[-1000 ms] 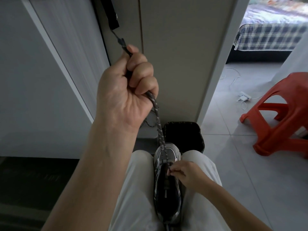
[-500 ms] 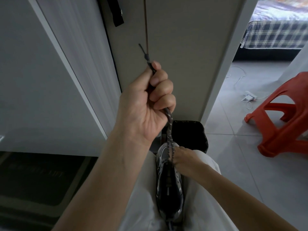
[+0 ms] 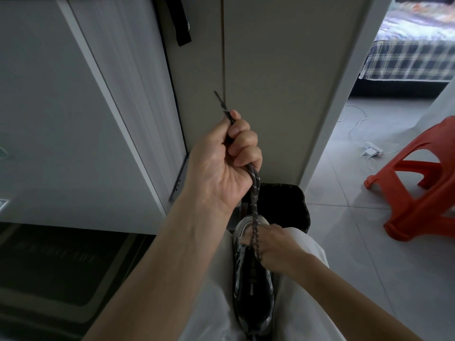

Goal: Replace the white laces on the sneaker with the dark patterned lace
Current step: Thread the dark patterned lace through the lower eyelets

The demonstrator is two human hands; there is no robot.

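Fingers [image 3: 242, 134] of left hand [image 3: 216, 168] clenched the dark patterned lace [image 3: 254, 190] taut above the sneaker [image 3: 253, 291], right hand [image 3: 278, 249] pinching it; steady pulling seemed best.

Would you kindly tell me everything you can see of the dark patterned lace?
The dark patterned lace is a round braided cord, dark with pale flecks. Its thin dark tip pokes up above the left hand, which grips it in a fist. From there it runs taut down to the front of the sneaker on the person's lap, where it meets the right hand. Whether that hand pinches it cannot be told.
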